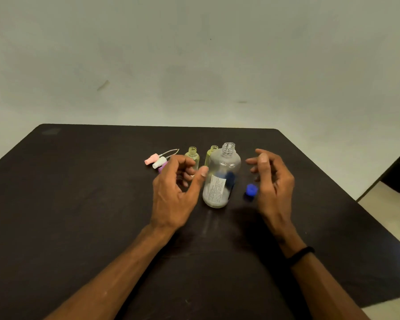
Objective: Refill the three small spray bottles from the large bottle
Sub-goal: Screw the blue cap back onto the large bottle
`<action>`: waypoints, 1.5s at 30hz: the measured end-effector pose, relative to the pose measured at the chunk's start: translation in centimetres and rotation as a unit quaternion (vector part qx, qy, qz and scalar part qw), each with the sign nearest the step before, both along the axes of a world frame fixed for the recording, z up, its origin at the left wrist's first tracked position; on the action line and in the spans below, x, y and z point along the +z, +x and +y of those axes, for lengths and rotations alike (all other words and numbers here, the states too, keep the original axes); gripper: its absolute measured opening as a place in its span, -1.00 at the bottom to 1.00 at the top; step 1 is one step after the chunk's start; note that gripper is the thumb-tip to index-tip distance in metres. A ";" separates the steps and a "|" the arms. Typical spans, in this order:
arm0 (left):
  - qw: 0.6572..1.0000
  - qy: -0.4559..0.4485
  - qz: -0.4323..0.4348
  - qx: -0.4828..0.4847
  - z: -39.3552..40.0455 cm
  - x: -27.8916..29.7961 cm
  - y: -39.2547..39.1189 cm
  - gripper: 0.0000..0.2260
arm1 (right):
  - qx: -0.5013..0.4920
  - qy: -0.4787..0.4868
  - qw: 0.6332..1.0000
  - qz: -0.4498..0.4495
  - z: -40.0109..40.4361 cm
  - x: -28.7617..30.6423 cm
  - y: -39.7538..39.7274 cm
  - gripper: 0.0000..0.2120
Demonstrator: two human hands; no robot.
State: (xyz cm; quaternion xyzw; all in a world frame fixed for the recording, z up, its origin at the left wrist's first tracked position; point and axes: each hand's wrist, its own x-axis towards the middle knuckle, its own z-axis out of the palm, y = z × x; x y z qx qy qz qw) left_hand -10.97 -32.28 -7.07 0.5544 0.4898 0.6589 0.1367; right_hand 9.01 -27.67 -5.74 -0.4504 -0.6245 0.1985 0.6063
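Observation:
The large clear bottle [221,175] stands upright and uncapped in the middle of the dark table [79,204], with a white label on its side. Its blue cap [251,190] lies just to its right. Behind it stand two small yellowish spray bottles, one [192,155] at the left and one [211,151] partly hidden by the large bottle; both are open at the top. A third small bottle is not clearly visible. My left hand [174,190] hovers beside the large bottle, fingers loosely curled, holding nothing. My right hand [271,179] hovers on the other side, fingers relaxed.
Pink, white and purple spray heads [157,160] with thin dip tubes lie at the left of the small bottles. The table's far edge meets a plain wall. A dark object and pale floor show at the right.

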 end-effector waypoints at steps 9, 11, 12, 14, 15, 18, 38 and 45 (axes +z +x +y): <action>0.985 -0.114 0.060 -0.117 0.4 -0.5 0.7 -0.22 | 0.002 -0.136 0.916 -0.377 2.2 -0.7 3.6 -0.58; 0.982 -0.121 0.053 -0.134 0.5 -0.3 0.9 -0.21 | 0.017 -0.140 0.914 -0.380 2.2 -0.3 3.8 -0.67; 0.981 -0.126 0.051 -0.141 0.6 -0.4 0.9 -0.22 | 0.016 -0.141 0.914 -0.380 2.2 -0.3 3.8 -0.71; 0.978 -0.133 0.051 -0.153 1.0 -0.6 0.9 -0.23 | 0.013 -0.146 0.914 -0.379 2.4 -0.2 4.0 -0.77; 0.977 -0.136 0.051 -0.159 1.2 -0.7 0.9 -0.24 | 0.013 -0.149 0.915 -0.376 2.4 -0.2 4.1 -0.78; 0.976 -0.139 0.050 -0.162 1.3 -0.9 0.9 -0.28 | 0.003 -0.152 0.929 -0.337 2.6 -0.1 4.3 -0.80; 0.801 -0.292 -0.262 -0.452 -0.5 1.0 2.1 -0.48 | 0.217 -0.215 0.879 0.365 -0.3 3.3 0.9 -0.75; 0.803 -0.330 -0.195 -0.457 -0.5 1.1 2.0 -0.50 | 0.215 -0.220 0.863 0.401 0.1 2.7 0.3 -0.70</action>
